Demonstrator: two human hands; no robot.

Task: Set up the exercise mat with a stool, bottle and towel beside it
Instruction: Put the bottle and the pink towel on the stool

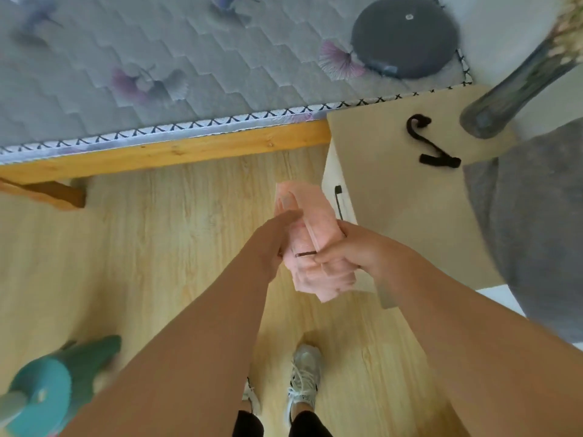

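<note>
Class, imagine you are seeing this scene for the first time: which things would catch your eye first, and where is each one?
First the pink towel in the centre, gripped between the left hand and right hand above the wooden floor. Next, the dark round disc on the grey quilted mattress at top right, and the teal object at bottom left.

The towel [310, 244] is pale pink with a thin dark stripe. Beyond it, the mattress [157, 58] is grey, quilted in a zigzag pattern, printed with purple and grey fan-shaped leaves, its edge trimmed white with black chevrons. The bed frame [176, 152] under that edge is orange-toned wood. The floor [142, 247] around the towel is light yellow wood grain. Left of the towel and nearer, a dumbbell [50, 389] is teal. Right of it, the cabinet [410, 200] is beige.
</note>
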